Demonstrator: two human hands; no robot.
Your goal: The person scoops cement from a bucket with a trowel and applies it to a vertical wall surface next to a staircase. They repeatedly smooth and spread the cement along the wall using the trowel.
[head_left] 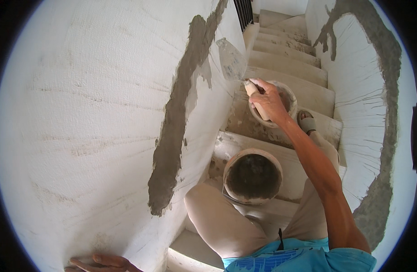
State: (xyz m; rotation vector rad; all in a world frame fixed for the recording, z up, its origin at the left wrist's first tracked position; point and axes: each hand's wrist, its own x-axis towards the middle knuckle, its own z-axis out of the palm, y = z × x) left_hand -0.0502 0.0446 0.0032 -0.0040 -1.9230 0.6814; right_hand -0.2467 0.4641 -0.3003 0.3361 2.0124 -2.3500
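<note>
My right hand (268, 102) is closed round the pale wooden handle of a trowel (232, 61). Its broad, smeared metal blade lies close along the left wall (104, 90), beside a long strip of wet grey mortar (174, 136); whether it touches the wall I cannot tell. At the lower left, my left hand (102, 264) rests against the same wall with fingers stretched out, partly cut off by the picture's edge. Between my knees stands a bucket (253, 198) with dark grey mortar inside. A second bucket (291, 93) is partly hidden behind my right hand and forearm.
Dusty steps (285, 68) run up ahead between two white walls. On the right wall, a wide curved band of grey mortar (389, 90) shows. A black railing (244, 11) stands at the top left of the stairs. My sandalled foot (306, 121) is beside the second bucket.
</note>
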